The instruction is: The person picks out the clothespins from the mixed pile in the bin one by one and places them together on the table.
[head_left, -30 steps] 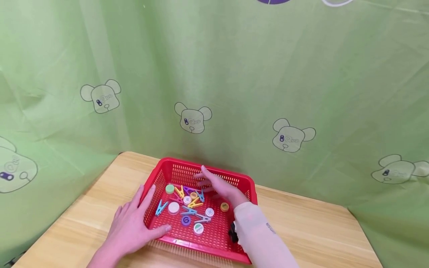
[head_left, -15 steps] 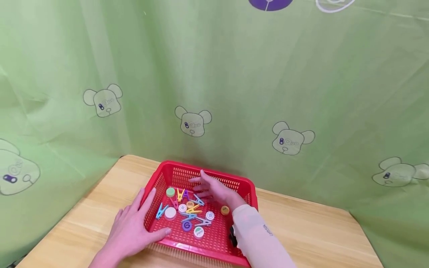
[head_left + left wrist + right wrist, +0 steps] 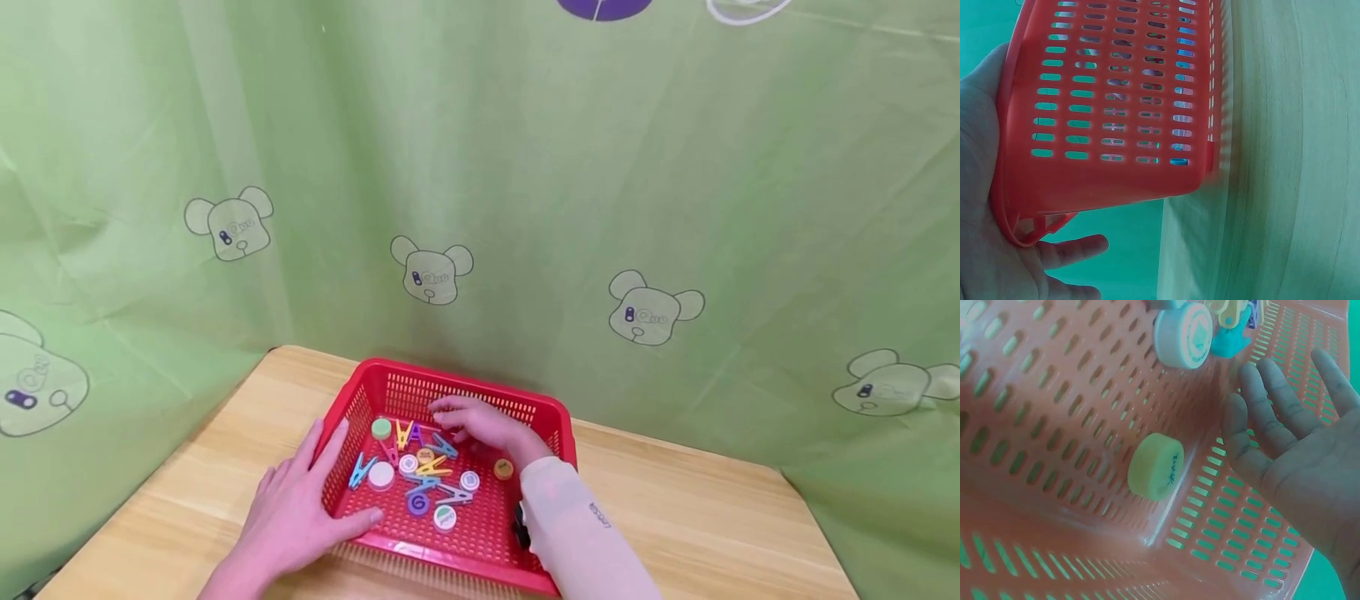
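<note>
A red plastic basket [image 3: 397, 546] stands on the wooden table with several bottle caps and clothespins scattered on its floor. My left hand [image 3: 288, 508] rests against its near left corner, fingers straight along the left rim and thumb over the front rim. In the left wrist view the rim lies against the palm. My right hand [image 3: 480, 423] hovers inside near the back wall, fingers loosely bent and holding nothing. A blue clothespin [image 3: 444, 447] lies just below those fingers. An orange-yellow cap [image 3: 503, 469] sits nearer the right wall, also visible as the yellow cap [image 3: 1155, 466] in the right wrist view.
Left in the basket lie a green cap [image 3: 381, 428], a white cap [image 3: 381, 476] and a light-blue clothespin [image 3: 362, 472]. A purple cap [image 3: 417, 503] lies towards the front. Behind the table [image 3: 675, 500] hangs a green curtain [image 3: 525, 167] with bear faces.
Between the first two frames several clothespins and caps shifted on the basket floor. Since then my right hand has lowered its thumb and bent its fingers more. My left hand stays in place.
</note>
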### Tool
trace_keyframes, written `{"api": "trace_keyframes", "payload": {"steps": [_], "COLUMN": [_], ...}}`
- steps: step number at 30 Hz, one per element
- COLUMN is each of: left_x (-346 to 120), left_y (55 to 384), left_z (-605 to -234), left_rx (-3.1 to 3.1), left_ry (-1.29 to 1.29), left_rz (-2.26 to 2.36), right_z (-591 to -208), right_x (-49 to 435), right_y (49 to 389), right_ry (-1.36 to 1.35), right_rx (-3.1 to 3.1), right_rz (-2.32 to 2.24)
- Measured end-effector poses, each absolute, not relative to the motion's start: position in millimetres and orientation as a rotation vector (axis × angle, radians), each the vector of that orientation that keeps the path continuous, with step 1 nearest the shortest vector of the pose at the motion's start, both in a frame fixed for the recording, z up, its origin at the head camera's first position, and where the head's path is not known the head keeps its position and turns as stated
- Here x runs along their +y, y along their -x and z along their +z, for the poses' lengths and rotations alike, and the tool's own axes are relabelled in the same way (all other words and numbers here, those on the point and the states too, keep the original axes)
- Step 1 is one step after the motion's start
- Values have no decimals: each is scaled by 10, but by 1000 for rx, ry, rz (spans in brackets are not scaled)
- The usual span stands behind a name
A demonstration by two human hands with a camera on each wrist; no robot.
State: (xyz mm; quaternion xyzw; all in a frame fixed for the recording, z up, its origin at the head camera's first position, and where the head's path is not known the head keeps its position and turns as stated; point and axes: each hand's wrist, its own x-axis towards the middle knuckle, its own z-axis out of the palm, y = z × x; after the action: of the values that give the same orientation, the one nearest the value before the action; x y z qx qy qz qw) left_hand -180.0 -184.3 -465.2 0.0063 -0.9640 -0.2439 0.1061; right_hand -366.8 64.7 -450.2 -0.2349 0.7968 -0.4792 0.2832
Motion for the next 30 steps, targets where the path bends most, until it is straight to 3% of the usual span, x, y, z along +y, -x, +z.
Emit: {"api": "trace_keyframes", "payload": {"steps": [15, 30], "left_x": [-1839, -1853], "left_y": [1786, 1803], "left_z": [-4667, -4680], "left_rx": [-2830, -2818], "left_ry": [-9, -2], "left_rz": [-707, -737], "right_z": [-4560, -4584], "right_x": [655, 617], "right_y": [3641, 3641], "right_ry": [890, 880], "right_rx": [2391, 2505], "right_rz": [-900, -744]}}
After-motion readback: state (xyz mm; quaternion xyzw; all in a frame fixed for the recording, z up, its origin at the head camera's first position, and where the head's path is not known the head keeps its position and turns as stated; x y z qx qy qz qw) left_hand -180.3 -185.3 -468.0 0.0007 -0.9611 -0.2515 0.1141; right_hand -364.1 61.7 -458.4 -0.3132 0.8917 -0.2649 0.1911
